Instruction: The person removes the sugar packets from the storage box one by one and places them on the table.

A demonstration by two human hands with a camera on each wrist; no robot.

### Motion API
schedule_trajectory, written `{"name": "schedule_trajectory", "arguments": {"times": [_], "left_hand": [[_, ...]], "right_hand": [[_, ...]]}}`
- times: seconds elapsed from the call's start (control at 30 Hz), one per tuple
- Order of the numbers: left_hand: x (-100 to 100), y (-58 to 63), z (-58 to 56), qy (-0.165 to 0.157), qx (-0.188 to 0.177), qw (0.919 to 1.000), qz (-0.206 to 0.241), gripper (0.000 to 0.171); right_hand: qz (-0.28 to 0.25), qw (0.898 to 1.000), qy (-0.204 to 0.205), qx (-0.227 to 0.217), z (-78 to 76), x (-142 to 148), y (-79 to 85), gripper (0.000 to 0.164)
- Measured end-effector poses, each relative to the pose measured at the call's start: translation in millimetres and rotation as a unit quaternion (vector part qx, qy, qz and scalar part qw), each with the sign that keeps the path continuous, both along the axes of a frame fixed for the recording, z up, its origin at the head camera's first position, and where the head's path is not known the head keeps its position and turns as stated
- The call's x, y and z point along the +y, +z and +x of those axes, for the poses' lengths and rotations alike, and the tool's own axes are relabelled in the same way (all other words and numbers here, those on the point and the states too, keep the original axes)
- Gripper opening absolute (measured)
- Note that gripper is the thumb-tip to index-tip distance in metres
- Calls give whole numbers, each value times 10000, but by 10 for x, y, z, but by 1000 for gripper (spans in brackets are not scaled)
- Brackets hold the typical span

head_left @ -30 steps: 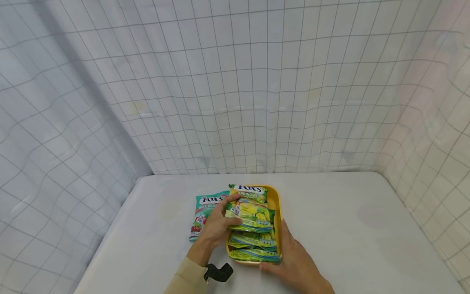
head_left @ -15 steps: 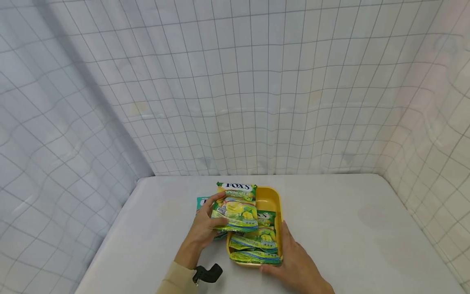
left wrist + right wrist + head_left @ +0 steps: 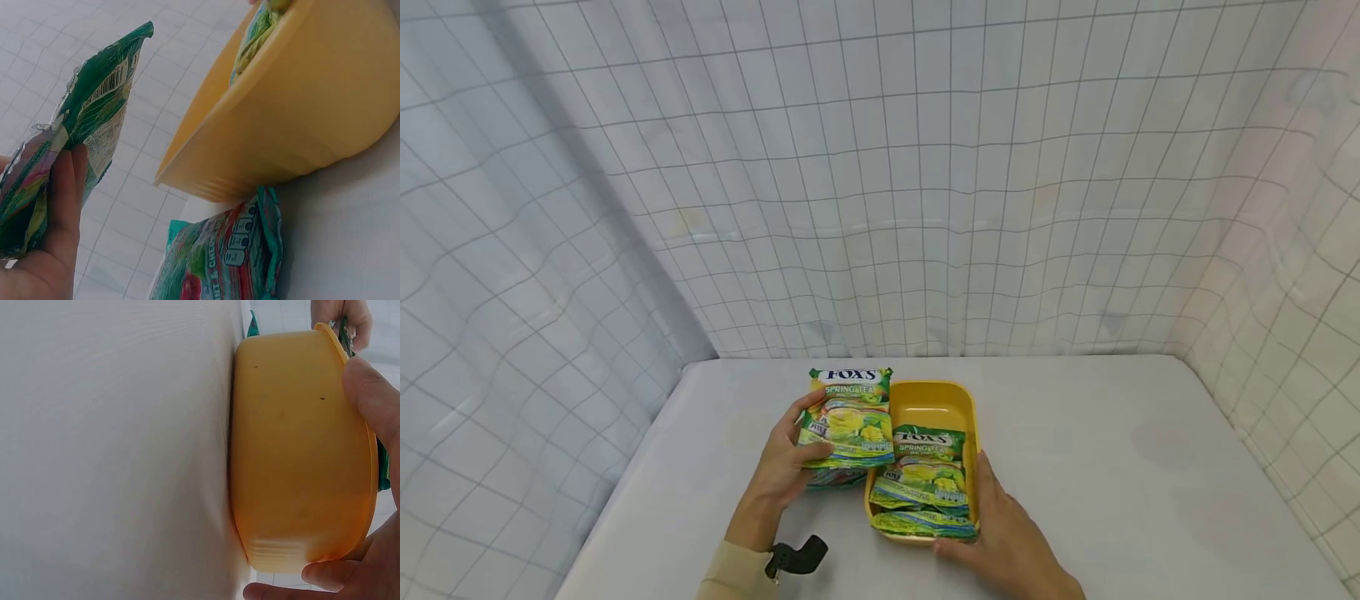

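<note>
My left hand (image 3: 786,462) pinches a green and yellow Fox's Spring Tea candy bag (image 3: 852,421), thumb on its front. In the left wrist view the back of that candy bag (image 3: 103,103) shows, raised with the fingers behind it. Below it on the table lies a teal Fox's candy bag (image 3: 837,477), mostly covered in the head view. The yellow plastic tub (image 3: 931,397) stands just to the right, with more Spring Tea bags (image 3: 925,479) in its near part. My right hand (image 3: 1003,533) grips the tub's near right corner, thumb and fingers spread along its rim and wall.
A white cloth-covered table (image 3: 1120,467) bears everything. White grid-patterned curtains (image 3: 925,208) hang behind it and along both sides. A dark wrist strap (image 3: 797,556) sits at the left sleeve (image 3: 741,571).
My left hand has carried the Spring Tea bag leftward from over the tub to above the teal bag. The tub's back part is now uncovered. The right hand has stayed on the tub.
</note>
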State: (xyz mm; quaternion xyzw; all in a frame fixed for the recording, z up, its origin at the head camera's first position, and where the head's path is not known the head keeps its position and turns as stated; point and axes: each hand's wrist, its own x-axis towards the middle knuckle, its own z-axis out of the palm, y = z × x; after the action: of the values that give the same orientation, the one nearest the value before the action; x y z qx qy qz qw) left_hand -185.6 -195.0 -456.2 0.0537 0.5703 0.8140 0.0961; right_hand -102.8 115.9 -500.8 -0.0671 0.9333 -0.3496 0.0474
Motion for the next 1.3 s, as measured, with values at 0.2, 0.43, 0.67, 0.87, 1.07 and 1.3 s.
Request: {"name": "schedule_trajectory", "arguments": {"times": [0.2,0.43,0.67,0.87,1.07,1.3], "left_hand": [[-144,2,4,6,141,9999,18,91],[-319,-10,-2,-176,447,9988,62,88],[-524,-43,35,-68,609,9981,-3,86],[-683,-27,62,-12,727,9974,19,85],[-862,-57,88,-31,812,9966,124,83],[-1044,-129,98,26,833,9964,136,84]], "right_hand": [[9,10000,-8,-35,-2,7,7,144],[-32,10000,11,-2,-14,9,-8,144],[-28,10000,22,-23,-11,8,-4,144],[13,10000,22,40,-6,13,-11,144],[-69,10000,10,-6,-7,9,-3,142],[-63,10000,0,-11,-12,10,0,142]]}}
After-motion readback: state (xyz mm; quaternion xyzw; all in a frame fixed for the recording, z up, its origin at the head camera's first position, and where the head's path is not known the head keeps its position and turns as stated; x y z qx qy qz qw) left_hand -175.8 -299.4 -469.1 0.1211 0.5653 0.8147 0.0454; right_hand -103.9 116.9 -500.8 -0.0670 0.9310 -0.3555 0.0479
